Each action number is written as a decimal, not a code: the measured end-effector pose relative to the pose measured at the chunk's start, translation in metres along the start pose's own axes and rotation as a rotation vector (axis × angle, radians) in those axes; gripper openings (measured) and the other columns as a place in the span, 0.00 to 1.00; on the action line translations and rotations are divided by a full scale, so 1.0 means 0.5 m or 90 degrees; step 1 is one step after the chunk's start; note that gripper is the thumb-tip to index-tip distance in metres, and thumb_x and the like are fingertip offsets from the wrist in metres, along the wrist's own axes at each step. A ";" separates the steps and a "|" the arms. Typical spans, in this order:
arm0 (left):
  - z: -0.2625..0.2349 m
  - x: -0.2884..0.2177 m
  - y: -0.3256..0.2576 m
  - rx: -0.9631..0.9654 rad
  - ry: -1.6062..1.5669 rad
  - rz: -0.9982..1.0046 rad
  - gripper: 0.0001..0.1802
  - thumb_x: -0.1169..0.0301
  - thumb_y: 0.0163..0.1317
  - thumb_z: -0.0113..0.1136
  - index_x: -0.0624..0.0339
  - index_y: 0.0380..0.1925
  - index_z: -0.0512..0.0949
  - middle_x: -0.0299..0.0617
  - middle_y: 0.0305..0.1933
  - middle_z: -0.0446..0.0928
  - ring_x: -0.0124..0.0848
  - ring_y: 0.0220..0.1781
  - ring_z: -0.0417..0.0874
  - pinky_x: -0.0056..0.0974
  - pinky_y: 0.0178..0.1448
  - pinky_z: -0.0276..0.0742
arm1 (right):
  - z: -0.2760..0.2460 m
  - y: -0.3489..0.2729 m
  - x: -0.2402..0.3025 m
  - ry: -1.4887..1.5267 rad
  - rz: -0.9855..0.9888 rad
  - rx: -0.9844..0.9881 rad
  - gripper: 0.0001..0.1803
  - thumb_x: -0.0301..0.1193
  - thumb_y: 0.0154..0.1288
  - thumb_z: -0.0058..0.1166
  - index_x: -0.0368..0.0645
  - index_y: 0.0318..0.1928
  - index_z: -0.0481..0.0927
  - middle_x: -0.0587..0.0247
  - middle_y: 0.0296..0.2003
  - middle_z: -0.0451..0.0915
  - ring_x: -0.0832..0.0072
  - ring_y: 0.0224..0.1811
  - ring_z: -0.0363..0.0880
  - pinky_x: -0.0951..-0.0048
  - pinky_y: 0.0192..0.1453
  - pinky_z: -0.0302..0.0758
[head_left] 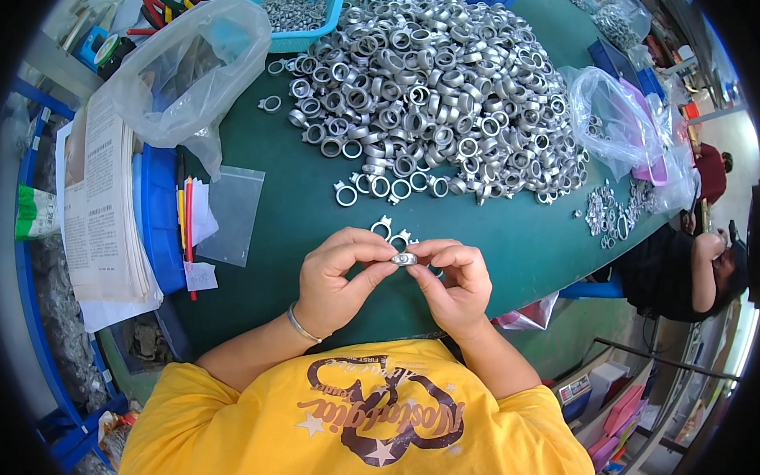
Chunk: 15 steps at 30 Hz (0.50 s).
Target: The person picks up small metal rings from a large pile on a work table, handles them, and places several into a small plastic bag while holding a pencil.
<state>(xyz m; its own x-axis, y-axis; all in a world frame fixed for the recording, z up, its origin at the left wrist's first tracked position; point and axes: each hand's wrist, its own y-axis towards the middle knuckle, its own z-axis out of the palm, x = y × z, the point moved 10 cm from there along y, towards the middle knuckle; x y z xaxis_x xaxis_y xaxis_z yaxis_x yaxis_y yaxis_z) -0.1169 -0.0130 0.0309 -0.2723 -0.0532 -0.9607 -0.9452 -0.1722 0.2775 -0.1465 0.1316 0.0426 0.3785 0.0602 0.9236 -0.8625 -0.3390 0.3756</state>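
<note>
Over the yellow shirt, one ring is pinched between left hand and right hand, seemingly being checked; careful turning is called for next.

A small silver metal ring lies level, pinched above the green table.

The rings at top are dull silver metal; the surface is matt green; the bag is glossy clear plastic.

Single head-worn fisheye view, looking steeply down and forward, close over the green bench.
</note>
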 end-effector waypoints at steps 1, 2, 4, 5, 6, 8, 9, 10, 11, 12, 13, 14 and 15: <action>0.001 0.002 0.001 0.005 -0.006 -0.014 0.09 0.81 0.48 0.64 0.63 0.31 0.79 0.40 0.34 0.77 0.26 0.32 0.78 0.26 0.35 0.73 | -0.001 0.000 0.000 -0.001 0.002 0.000 0.15 0.12 0.50 0.57 0.37 0.34 0.66 0.52 0.37 0.78 0.73 0.35 0.78 0.78 0.40 0.76; 0.003 0.002 0.003 0.010 -0.012 -0.028 0.08 0.80 0.48 0.64 0.63 0.31 0.79 0.40 0.34 0.77 0.26 0.32 0.78 0.26 0.35 0.73 | -0.001 -0.001 -0.003 0.009 0.010 -0.001 0.15 0.12 0.50 0.57 0.37 0.34 0.67 0.52 0.37 0.78 0.73 0.35 0.78 0.78 0.40 0.76; 0.004 0.009 0.002 0.010 -0.019 -0.047 0.08 0.80 0.49 0.64 0.63 0.31 0.79 0.40 0.34 0.77 0.25 0.31 0.77 0.26 0.34 0.73 | -0.001 -0.004 -0.009 0.028 0.026 -0.004 0.15 0.12 0.50 0.57 0.37 0.35 0.67 0.53 0.36 0.78 0.74 0.35 0.78 0.78 0.40 0.76; 0.003 0.016 0.001 0.006 -0.019 -0.051 0.08 0.79 0.49 0.64 0.63 0.31 0.79 0.39 0.34 0.77 0.24 0.31 0.77 0.25 0.34 0.73 | 0.001 -0.004 -0.012 0.039 0.037 -0.001 0.15 0.12 0.50 0.58 0.36 0.35 0.67 0.54 0.36 0.78 0.74 0.35 0.78 0.78 0.40 0.77; 0.001 0.020 0.000 0.002 -0.018 -0.055 0.08 0.79 0.50 0.64 0.64 0.32 0.79 0.39 0.34 0.76 0.24 0.31 0.77 0.25 0.33 0.73 | 0.003 -0.006 -0.014 0.049 0.048 0.002 0.15 0.13 0.50 0.58 0.36 0.35 0.68 0.54 0.36 0.78 0.74 0.36 0.78 0.78 0.40 0.77; 0.002 0.020 -0.001 -0.003 -0.025 -0.067 0.08 0.79 0.50 0.64 0.64 0.32 0.79 0.39 0.34 0.76 0.24 0.30 0.77 0.25 0.33 0.73 | 0.007 -0.006 -0.017 0.048 0.063 0.009 0.14 0.13 0.50 0.58 0.35 0.36 0.69 0.55 0.35 0.78 0.75 0.36 0.78 0.78 0.39 0.77; 0.000 0.020 -0.001 -0.005 -0.027 -0.072 0.08 0.79 0.50 0.64 0.64 0.32 0.79 0.40 0.34 0.76 0.24 0.30 0.77 0.25 0.33 0.73 | 0.008 -0.005 -0.017 0.036 0.066 0.013 0.14 0.14 0.50 0.58 0.35 0.37 0.70 0.56 0.35 0.78 0.76 0.36 0.78 0.79 0.39 0.77; -0.001 0.018 -0.002 0.000 -0.013 -0.068 0.08 0.79 0.49 0.64 0.63 0.32 0.79 0.40 0.34 0.76 0.25 0.30 0.77 0.25 0.33 0.73 | 0.010 -0.005 -0.018 0.024 0.069 0.017 0.14 0.14 0.50 0.59 0.35 0.37 0.71 0.57 0.35 0.78 0.76 0.36 0.78 0.79 0.38 0.77; -0.001 0.016 -0.003 0.006 0.000 -0.065 0.08 0.79 0.49 0.64 0.63 0.31 0.79 0.40 0.34 0.76 0.25 0.30 0.77 0.25 0.33 0.73 | 0.010 -0.006 -0.020 0.030 0.075 0.013 0.13 0.14 0.51 0.59 0.35 0.37 0.72 0.57 0.35 0.78 0.77 0.36 0.78 0.79 0.38 0.77; -0.001 0.015 -0.003 0.012 0.012 -0.062 0.08 0.79 0.49 0.64 0.63 0.31 0.79 0.40 0.34 0.76 0.25 0.30 0.77 0.25 0.33 0.73 | 0.010 -0.007 -0.022 0.035 0.081 0.009 0.13 0.15 0.51 0.59 0.35 0.37 0.72 0.58 0.35 0.78 0.78 0.36 0.78 0.80 0.38 0.76; -0.002 0.013 -0.003 0.013 0.012 -0.053 0.08 0.79 0.49 0.64 0.63 0.31 0.79 0.40 0.34 0.76 0.25 0.30 0.77 0.26 0.33 0.73 | 0.010 -0.009 -0.025 0.041 0.088 0.004 0.12 0.15 0.51 0.59 0.35 0.37 0.73 0.59 0.34 0.78 0.79 0.35 0.78 0.80 0.37 0.76; -0.002 0.011 -0.001 0.013 0.010 -0.044 0.08 0.80 0.48 0.64 0.63 0.31 0.79 0.40 0.34 0.76 0.26 0.30 0.77 0.26 0.33 0.73 | 0.009 -0.007 -0.023 0.023 0.082 0.005 0.12 0.16 0.50 0.59 0.35 0.37 0.74 0.59 0.34 0.78 0.78 0.35 0.78 0.80 0.37 0.76; -0.001 0.009 0.000 0.014 0.009 -0.035 0.08 0.80 0.48 0.64 0.63 0.31 0.79 0.40 0.33 0.76 0.26 0.31 0.77 0.26 0.33 0.73 | 0.009 -0.004 -0.021 0.005 0.076 0.005 0.12 0.16 0.50 0.60 0.36 0.36 0.75 0.59 0.33 0.78 0.77 0.34 0.78 0.79 0.36 0.76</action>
<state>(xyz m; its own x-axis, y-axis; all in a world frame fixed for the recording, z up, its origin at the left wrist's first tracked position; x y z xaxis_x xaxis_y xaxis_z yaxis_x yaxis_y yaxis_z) -0.1178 -0.0139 0.0267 -0.2168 -0.0585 -0.9745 -0.9625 -0.1540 0.2234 -0.1472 0.1275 0.0321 0.2710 0.0267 0.9622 -0.8985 -0.3518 0.2628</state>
